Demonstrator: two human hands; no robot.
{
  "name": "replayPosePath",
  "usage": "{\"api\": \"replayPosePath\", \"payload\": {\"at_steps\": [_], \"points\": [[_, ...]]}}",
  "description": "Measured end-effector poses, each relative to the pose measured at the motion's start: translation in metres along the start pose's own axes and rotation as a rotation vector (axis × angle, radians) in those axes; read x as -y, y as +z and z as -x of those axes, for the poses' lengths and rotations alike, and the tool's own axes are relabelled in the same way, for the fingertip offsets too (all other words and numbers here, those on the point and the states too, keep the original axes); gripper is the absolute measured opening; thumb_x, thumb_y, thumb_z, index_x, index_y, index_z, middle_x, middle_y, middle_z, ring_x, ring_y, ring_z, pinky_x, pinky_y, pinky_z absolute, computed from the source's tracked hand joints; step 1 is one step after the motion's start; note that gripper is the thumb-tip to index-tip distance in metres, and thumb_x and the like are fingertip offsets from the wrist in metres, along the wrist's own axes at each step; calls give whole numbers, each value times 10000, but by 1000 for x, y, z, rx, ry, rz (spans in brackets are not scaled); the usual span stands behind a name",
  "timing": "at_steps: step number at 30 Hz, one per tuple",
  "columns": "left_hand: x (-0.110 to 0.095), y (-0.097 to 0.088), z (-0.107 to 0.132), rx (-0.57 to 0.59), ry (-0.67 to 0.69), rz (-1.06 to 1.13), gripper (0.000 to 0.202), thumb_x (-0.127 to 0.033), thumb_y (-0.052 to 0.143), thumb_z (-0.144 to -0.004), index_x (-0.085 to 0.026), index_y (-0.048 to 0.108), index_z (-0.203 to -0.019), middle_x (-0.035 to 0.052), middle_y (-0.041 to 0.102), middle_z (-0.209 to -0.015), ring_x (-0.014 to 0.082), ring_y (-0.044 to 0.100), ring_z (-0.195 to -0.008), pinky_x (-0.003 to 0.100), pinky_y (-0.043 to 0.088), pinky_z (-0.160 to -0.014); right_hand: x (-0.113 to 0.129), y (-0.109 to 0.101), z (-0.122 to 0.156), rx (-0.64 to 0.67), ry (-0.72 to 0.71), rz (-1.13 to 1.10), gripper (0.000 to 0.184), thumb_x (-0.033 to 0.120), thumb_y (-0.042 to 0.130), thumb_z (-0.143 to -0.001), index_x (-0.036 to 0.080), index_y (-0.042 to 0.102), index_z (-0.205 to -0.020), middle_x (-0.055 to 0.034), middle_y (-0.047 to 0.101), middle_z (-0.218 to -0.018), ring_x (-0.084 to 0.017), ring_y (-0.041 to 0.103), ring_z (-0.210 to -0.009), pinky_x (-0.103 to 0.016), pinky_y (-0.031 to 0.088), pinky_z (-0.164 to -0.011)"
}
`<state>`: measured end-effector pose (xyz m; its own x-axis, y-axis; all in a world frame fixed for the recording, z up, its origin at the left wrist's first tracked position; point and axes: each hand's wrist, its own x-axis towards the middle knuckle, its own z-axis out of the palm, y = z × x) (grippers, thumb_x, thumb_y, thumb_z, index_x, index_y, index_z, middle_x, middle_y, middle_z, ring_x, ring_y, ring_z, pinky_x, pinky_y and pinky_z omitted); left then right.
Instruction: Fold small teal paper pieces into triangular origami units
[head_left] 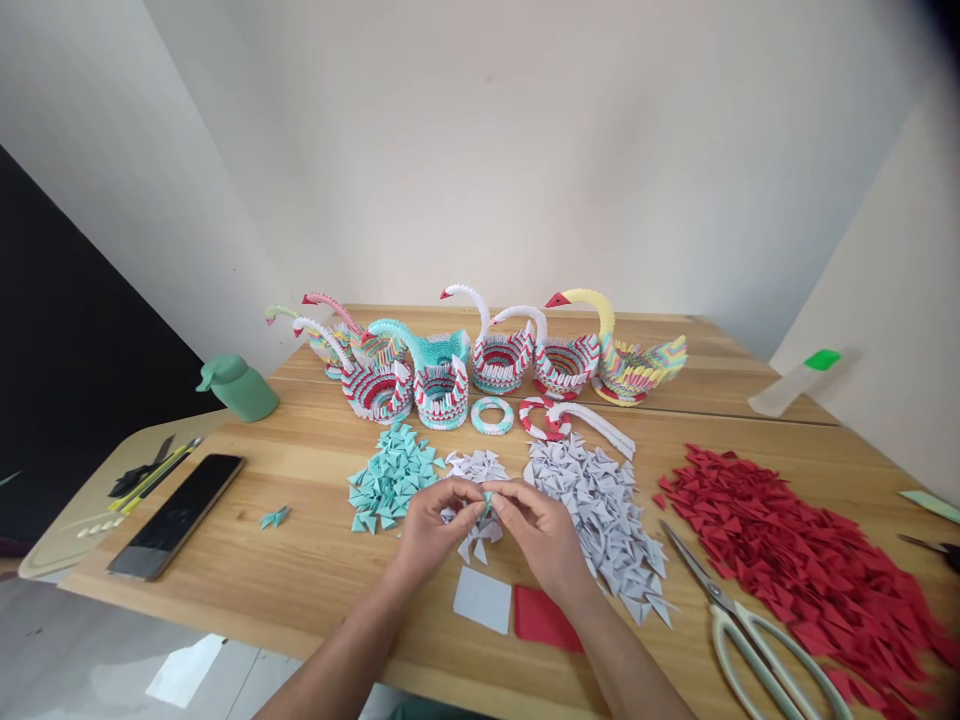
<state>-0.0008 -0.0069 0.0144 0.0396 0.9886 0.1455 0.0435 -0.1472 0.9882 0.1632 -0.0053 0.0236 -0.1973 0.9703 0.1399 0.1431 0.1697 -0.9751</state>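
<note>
Between the fingertips of both hands is a small teal folded paper piece (487, 503), mostly hidden by the fingers. My left hand (442, 520) pinches it from the left, and my right hand (536, 525) from the right. Just behind the hands lies a small heap of white paper triangles (476, 466). A pile of teal paper triangles (394, 475) sits to the left of them, and a larger pile of white triangles (596, 510) to the right. Close below the hands, a white paper stack (482, 600) lies beside a red paper stack (541, 618), partly covered by my right arm.
Several folded paper swans (442, 395) line the back, with two paper rings (492, 402) and a white neck piece (596, 428) before them. Red triangles (795, 550) and scissors (739, 610) lie right. A phone (178, 515), teal piece (274, 518) and green jug (238, 388) stand left.
</note>
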Motion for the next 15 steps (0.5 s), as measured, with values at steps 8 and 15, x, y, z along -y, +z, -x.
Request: {"api": "replayPosePath", "payload": {"at_steps": [8,15], "points": [[-2,0,-4,122,-228,242,444,-506,808,-623,-134,639,-797,-22,601,-564,84,503,-479,205,400,-491,-5,4,-5,-25,-33,36,214,325,593,-867,223,729,-997,-50,749,-975,-212,693,-857,-299,552,-750],[-3,-6,-10,-7,-115,302,423,-527,776,-664,-148,591,-696,-13,607,-538,89,501,-474,218,400,-514,31,-16,42,-193,-325,363,158,345,566,-924,319,700,-1003,-47,723,-998,-258,678,-911,-392,553,-807]]}}
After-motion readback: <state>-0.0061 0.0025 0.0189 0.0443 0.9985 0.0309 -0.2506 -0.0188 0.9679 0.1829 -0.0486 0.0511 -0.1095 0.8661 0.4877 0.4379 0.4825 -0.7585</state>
